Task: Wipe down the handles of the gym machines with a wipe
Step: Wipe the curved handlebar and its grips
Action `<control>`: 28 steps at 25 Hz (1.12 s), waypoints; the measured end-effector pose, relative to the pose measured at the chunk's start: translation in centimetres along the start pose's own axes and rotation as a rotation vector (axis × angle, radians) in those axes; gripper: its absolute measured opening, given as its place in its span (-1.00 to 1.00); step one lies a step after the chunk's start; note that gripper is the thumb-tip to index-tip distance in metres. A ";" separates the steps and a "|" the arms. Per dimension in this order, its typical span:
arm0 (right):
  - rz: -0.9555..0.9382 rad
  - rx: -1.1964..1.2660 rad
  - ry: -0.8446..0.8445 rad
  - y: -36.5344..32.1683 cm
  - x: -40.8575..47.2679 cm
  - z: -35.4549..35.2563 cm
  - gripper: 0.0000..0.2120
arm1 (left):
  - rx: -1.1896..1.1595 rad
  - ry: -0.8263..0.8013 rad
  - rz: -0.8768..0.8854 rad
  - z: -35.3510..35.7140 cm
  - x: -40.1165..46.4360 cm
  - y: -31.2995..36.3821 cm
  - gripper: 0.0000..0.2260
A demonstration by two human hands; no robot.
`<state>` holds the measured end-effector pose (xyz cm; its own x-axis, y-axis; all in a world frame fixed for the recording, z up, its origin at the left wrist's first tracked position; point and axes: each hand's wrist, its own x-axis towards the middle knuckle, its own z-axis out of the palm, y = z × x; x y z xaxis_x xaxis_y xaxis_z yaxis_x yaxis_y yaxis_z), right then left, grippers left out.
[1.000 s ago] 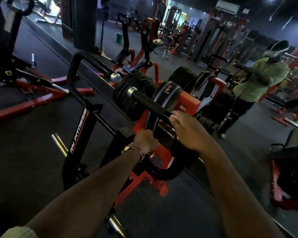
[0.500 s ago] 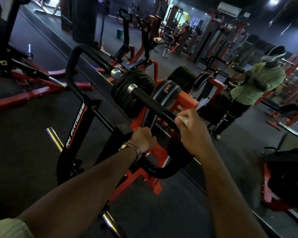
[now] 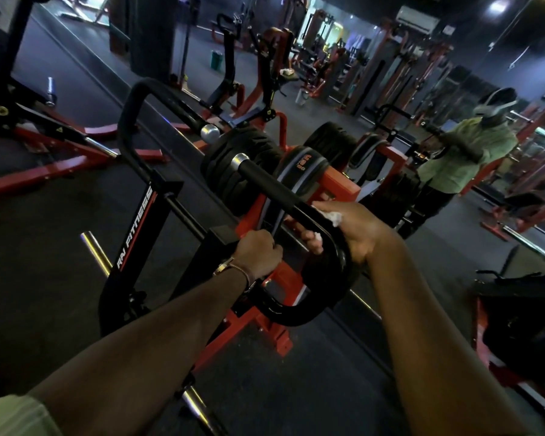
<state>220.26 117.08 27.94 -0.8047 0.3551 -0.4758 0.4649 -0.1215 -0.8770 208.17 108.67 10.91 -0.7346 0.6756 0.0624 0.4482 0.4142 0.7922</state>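
**Right hand wiping the near handle of a plate-loaded machine**

Compared with the frame half a second before, the right hand (image 3: pixel 353 229) has rotated on the black foam-covered handle (image 3: pixel 277 191): its fingers now reach under the bar and its palm side turns upward, so more of the white wipe (image 3: pixel 333 217) shows than before. It sits at much the same place, just above the handle's bend. The left hand (image 3: pixel 258 254) has kept its place on the machine's black frame (image 3: pixel 139 221).

The right hand wraps the handle with the wipe pressed between palm and grip; a small piece of wipe also shows by the fingertips below the bar. The right forearm runs up from the lower right. The left hand is closed round a frame member just left of the handle's curved lower section, its wrist bearing a bracelet (image 3: pixel 233 270), its forearm entering from the lower left.

The handle ends far left in a metal cap; a second looped handle (image 3: pixel 158 99) stands farther left. Black weight plates (image 3: pixel 243 165) lie behind on the red base. At far right a person in a green shirt (image 3: pixel 466 158) shows, seemingly a mirror reflection.
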 end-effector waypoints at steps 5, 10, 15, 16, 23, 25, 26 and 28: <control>-0.188 -0.262 0.251 0.7 -1.7 1.2 -0.63 | 0.012 0.006 0.012 0.0 -0.3 0.0 -0.70; -0.293 -0.656 0.308 0.1 -2.5 3.0 -0.59 | 0.068 -0.015 0.008 0.2 -0.1 0.3 -0.78; -0.555 -1.351 0.602 2.6 -1.2 4.8 -0.65 | 0.041 -0.050 0.017 0.4 0.0 0.1 -0.86; -0.576 -1.393 0.625 4.0 -2.0 4.4 -0.58 | 0.046 -0.049 0.013 0.4 0.0 0.1 -0.84; -0.523 -1.460 0.619 2.4 -0.4 6.0 -0.34 | 0.112 -0.097 -0.014 0.6 0.3 0.3 -0.77; -0.536 -1.500 0.656 3.1 -0.7 6.3 -0.40 | 0.130 -0.106 0.008 0.5 -0.1 0.3 -0.74; -0.541 -1.515 0.703 3.9 -1.2 6.0 -0.43 | 0.107 -0.099 0.015 0.4 -0.2 0.3 -0.74; -0.563 -1.542 0.792 5.7 -2.7 5.6 -0.47 | 0.075 -0.089 0.016 0.3 -0.2 0.2 -0.78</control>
<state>222.98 110.30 23.87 -0.8366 0.4088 0.3647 0.4872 0.8596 0.1542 208.60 108.79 10.85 -0.6805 0.7325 0.0178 0.4988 0.4452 0.7436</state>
